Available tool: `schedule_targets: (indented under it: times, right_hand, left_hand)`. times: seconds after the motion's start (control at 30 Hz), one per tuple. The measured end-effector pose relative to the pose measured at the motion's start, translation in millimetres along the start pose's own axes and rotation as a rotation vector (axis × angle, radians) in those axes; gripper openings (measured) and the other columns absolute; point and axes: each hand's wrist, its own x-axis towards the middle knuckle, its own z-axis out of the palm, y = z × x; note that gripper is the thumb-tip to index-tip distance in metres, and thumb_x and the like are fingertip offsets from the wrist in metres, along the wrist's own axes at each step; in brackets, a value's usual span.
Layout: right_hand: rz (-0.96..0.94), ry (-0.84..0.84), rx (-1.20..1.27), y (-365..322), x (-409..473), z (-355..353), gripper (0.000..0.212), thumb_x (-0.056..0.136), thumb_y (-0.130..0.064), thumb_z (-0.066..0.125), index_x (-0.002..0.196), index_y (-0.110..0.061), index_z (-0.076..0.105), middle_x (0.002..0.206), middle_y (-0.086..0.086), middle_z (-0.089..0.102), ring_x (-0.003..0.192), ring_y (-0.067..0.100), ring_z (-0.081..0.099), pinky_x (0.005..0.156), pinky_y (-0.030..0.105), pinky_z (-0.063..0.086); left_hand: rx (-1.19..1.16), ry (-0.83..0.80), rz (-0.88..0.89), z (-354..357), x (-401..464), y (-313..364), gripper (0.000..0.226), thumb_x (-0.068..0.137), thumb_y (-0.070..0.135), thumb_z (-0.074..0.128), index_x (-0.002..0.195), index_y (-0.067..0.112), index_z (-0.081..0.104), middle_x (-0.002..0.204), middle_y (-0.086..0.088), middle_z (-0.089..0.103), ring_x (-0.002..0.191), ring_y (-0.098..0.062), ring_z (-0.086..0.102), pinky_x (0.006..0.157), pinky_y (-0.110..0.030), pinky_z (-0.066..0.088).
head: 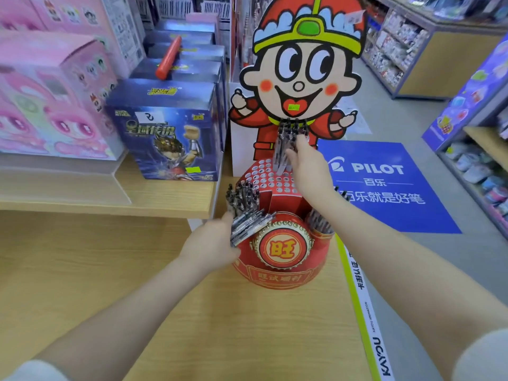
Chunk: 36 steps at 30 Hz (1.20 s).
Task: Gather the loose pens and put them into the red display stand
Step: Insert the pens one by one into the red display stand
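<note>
Loading step: right hand (305, 158) fingers curled round pens (287, 138) above stand (280, 259) holes. Left hand (217, 240) clasps bundle (251, 222) (spares). Next: seat tips in free holes.

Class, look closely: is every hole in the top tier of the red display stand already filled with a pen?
No: most holes in the red display stand show empty.

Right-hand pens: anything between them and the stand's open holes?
Nothing visible does. The right hand holds its pens upright directly over the top tier's holes of the red stand. The left hand holds another bundle lower, off to the side.
</note>
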Motion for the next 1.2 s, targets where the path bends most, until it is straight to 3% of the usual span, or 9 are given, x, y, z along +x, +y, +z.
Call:
schedule_targets:
  times: [0.1,0.27,0.33,0.5,0.67,0.8,0.97,1.07,1.2]
  right_hand:
    - [0.010,-0.045,-0.104,1,6,5,0.023,0.100,-0.023,0.040,0.083,-0.009,0.035,0.061,0.001,0.042,0.055,0.023,0.041,0.047,0.032,0.021]
    - [0.045,-0.074,-0.304,-5,17,5,0.030,0.100,-0.028,0.039,0.094,-0.002,0.053,0.094,0.022,0.063,0.085,0.038,0.059,0.060,0.034,0.033]
    - [0.047,-0.099,-0.369,-7,19,8,0.031,0.101,-0.027,0.038,0.099,0.000,0.054,0.098,0.022,0.063,0.090,0.040,0.061,0.061,0.034,0.035]
    - [0.072,-0.118,-0.344,-4,26,11,0.020,0.099,-0.021,0.042,0.084,-0.007,0.046,0.095,0.021,0.062,0.089,0.040,0.061,0.060,0.034,0.036]
    - [0.065,-0.214,-0.476,-7,19,4,0.022,0.099,-0.013,0.041,0.110,-0.010,0.059,0.094,0.018,0.059,0.082,0.036,0.059,0.059,0.034,0.039]
    - [0.051,-0.126,-0.079,-9,-24,2,0.038,0.099,-0.035,0.040,0.076,-0.007,0.052,0.066,0.007,0.057,0.061,0.028,0.055,0.057,0.032,0.041]
    - [0.129,-0.447,0.273,-9,-84,-8,0.029,0.096,-0.035,0.047,0.084,-0.013,0.060,0.061,-0.006,0.057,0.053,0.009,0.056,0.056,0.019,0.046]
    - [0.196,-0.419,0.413,-3,-98,-12,0.021,0.090,-0.037,0.057,0.080,-0.019,0.058,0.064,-0.007,0.059,0.050,0.004,0.054,0.055,0.019,0.045]
    - [0.159,-0.477,0.501,-2,-106,-15,0.009,0.085,-0.023,0.067,0.085,-0.021,0.058,0.065,-0.005,0.056,0.052,0.005,0.055,0.054,0.016,0.044]
  left_hand:
    - [0.002,-0.003,0.002,1,2,-4,0.052,0.075,0.028,0.065,0.120,0.010,0.043,0.090,-0.006,0.064,0.080,-0.024,0.062,0.065,-0.038,0.055]
    - [0.021,-0.003,0.013,2,4,-4,0.048,0.076,0.027,0.063,0.116,0.010,0.043,0.089,-0.006,0.063,0.079,-0.024,0.061,0.060,-0.033,0.051]
    - [0.023,-0.008,0.017,2,4,-4,0.049,0.077,0.026,0.064,0.117,0.010,0.043,0.089,-0.006,0.063,0.079,-0.024,0.061,0.059,-0.031,0.049]
    - [0.002,0.003,0.025,3,3,-6,0.047,0.076,0.026,0.063,0.116,0.011,0.043,0.090,-0.006,0.063,0.079,-0.024,0.060,0.059,-0.032,0.050]
    - [0.010,0.019,0.026,1,1,-6,0.043,0.076,0.026,0.062,0.112,0.012,0.045,0.091,-0.005,0.063,0.080,-0.024,0.060,0.061,-0.033,0.051]
    - [0.002,0.024,0.020,-2,-1,-2,0.040,0.076,0.025,0.064,0.108,0.012,0.044,0.089,-0.006,0.062,0.078,-0.024,0.060,0.059,-0.033,0.051]
    - [0.011,0.016,0.064,-2,-8,6,0.039,0.075,0.026,0.064,0.106,0.014,0.044,0.093,-0.006,0.063,0.085,-0.028,0.063,0.065,-0.037,0.053]
    - [-0.017,0.008,0.063,0,-12,11,0.037,0.074,0.023,0.064,0.104,0.014,0.044,0.093,-0.008,0.064,0.086,-0.030,0.063,0.069,-0.037,0.054]
    - [-0.020,0.006,0.048,3,-17,18,0.038,0.074,0.022,0.063,0.107,0.014,0.043,0.087,-0.004,0.058,0.084,-0.029,0.061,0.066,-0.037,0.053]
